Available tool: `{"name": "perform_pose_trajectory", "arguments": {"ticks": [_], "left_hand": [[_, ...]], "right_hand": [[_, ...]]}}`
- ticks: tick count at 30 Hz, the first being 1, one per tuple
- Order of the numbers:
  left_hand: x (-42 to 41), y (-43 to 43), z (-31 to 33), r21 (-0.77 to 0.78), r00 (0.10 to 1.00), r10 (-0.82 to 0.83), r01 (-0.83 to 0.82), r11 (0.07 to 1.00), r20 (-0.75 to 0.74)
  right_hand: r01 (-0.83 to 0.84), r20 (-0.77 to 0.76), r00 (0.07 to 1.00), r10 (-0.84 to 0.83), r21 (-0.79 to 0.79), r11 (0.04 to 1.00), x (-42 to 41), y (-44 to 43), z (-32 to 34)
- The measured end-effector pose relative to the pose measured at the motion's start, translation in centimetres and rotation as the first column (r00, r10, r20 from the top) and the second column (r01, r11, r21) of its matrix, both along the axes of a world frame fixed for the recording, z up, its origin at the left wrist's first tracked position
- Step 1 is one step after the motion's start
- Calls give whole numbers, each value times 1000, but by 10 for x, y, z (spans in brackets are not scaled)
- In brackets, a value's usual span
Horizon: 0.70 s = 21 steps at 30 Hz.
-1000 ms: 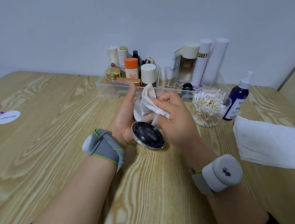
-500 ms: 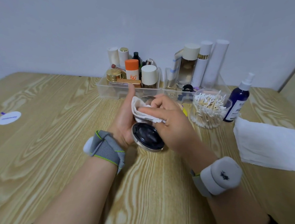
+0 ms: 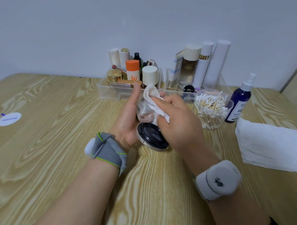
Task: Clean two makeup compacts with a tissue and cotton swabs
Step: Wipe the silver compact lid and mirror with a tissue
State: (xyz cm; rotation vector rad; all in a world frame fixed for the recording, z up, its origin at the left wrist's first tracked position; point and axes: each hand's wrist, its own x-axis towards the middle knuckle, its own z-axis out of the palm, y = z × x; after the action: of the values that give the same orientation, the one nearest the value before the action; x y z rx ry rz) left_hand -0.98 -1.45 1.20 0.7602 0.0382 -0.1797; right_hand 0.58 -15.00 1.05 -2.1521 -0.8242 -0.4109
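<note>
Left hand (image 3: 127, 122) grasps the open compact (image 3: 152, 136); right hand's (image 3: 181, 126) grip pinches a tissue (image 3: 153, 99) against its upper half.

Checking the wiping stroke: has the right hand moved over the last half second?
Yes. Judged against the clear organiser, the right hand has swept the tissue up the compact, away from the person, toward it.

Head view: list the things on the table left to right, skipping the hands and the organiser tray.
Round white sticker with purple print → clear cup of wooden cotton swabs → dark blue spray bottle → flat white tissue sheet.
</note>
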Motion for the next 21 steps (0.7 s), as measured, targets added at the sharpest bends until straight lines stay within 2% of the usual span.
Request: {"name": "perform_pose_trajectory", "arguments": {"ticks": [7, 15, 18, 21], "left_hand": [[3, 2, -4, 29, 999, 20, -20, 999, 30], [3, 0, 0, 68, 962, 272, -274, 959, 36], [3, -1, 1, 104, 942, 334, -336, 936, 40], [3, -2, 2, 133, 931, 358, -364, 922, 65]], "right_hand": [[127, -33, 991, -131, -115, 985, -3, -1, 4], [153, -83, 982, -171, -189, 970, -6, -2, 8], [100, -136, 982, -128, -194, 976, -5, -2, 9], [28, -229, 972, -50, -96, 995, -2, -3, 7]]}}
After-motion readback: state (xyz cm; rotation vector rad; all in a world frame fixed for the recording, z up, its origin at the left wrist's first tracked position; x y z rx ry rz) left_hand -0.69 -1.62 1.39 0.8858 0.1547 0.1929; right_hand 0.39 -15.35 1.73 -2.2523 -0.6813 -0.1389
